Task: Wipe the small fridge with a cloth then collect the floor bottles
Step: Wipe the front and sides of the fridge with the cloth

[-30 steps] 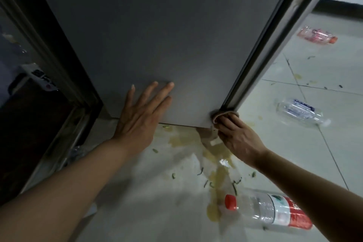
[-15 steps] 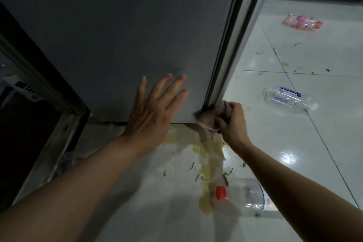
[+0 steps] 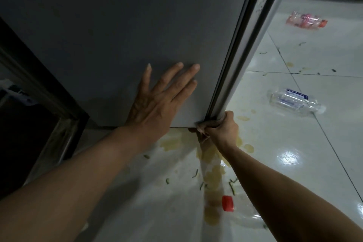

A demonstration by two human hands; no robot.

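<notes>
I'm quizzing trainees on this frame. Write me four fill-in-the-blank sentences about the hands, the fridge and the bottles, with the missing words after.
1. The left hand lies ____ against the fridge side.
2. The right hand grips the cloth at the fridge's bottom ____.
3. The nearest bottle has a ____ cap.
4. The pink bottle lies ____ from the fridge.

Missing words: flat; corner; red; farthest

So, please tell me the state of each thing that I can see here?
left hand: open, flat on the fridge side
right hand: fist shut on the cloth, at the fridge's lower corner
red-capped bottle: lying, capped, partly hidden
clear bottle: lying on floor
pink bottle: lying on floor
floor: yellowish spills, green scraps
</notes>
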